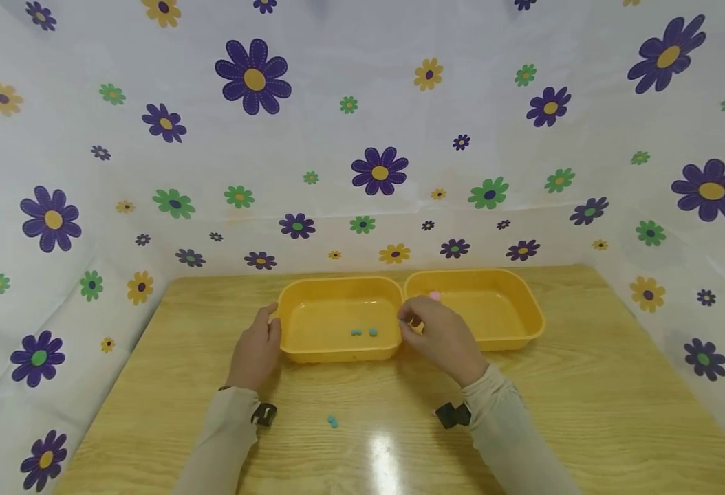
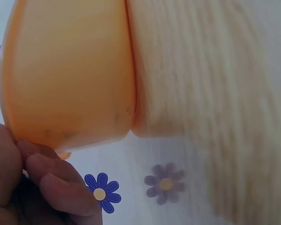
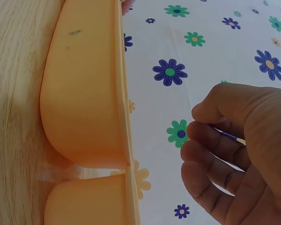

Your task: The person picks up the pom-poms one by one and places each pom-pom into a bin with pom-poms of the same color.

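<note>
Two yellow plastic trays stand side by side. My left hand (image 1: 256, 354) grips the left end of the left tray (image 1: 340, 355), its fingers (image 2: 61, 187) curled at the rim. Inside that tray lie two small blue pieces (image 1: 372, 332), and another blue piece (image 1: 333, 421) rests on the table in front. My right hand (image 1: 439, 333) is over the adjoining ends of the trays, fingers bent and thumb close to the index fingertip. I cannot tell whether a tiny piece is pinched there. A pink piece (image 1: 435, 296) shows in the right tray (image 1: 511, 342), partly behind this hand.
The trays stand toward the back of a wooden table (image 1: 591, 412). Behind and at both sides hangs a white cloth (image 1: 313, 137) printed with purple, green and yellow flowers. Dark wrist mounts (image 1: 452, 415) sit at both sleeve cuffs.
</note>
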`<action>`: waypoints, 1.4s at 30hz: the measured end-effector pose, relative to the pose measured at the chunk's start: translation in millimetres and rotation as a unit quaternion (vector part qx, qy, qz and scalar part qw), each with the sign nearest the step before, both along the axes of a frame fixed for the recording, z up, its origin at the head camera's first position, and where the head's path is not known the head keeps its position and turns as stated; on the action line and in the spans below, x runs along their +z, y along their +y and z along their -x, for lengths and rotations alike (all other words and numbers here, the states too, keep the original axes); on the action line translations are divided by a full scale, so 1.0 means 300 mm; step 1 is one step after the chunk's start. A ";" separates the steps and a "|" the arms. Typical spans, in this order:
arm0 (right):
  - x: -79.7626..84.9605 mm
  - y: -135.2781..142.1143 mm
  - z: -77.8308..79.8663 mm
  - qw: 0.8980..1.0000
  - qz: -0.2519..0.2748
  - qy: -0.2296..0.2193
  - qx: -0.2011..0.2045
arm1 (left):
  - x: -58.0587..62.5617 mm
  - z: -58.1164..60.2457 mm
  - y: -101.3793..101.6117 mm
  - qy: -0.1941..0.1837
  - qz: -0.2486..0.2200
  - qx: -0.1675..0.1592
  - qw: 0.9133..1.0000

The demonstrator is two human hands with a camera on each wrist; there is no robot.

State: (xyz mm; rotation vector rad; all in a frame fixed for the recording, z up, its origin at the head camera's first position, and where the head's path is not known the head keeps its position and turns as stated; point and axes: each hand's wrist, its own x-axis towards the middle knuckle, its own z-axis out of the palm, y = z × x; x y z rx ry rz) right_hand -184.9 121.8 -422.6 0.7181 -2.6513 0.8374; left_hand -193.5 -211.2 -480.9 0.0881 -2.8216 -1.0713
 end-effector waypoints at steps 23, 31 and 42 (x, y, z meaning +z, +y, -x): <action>-0.015 -0.196 0.132 0.988 -0.109 -0.039 0.102 | -0.021 0.011 -0.010 -0.002 -0.008 0.008 1.000; -0.052 -0.264 0.186 0.975 -0.182 -0.065 0.114 | -0.022 0.015 -0.007 -0.005 -0.015 0.004 1.000; -0.114 -0.306 0.237 0.960 -0.238 -0.105 0.101 | -0.019 0.012 -0.009 -0.013 -0.024 0.007 1.000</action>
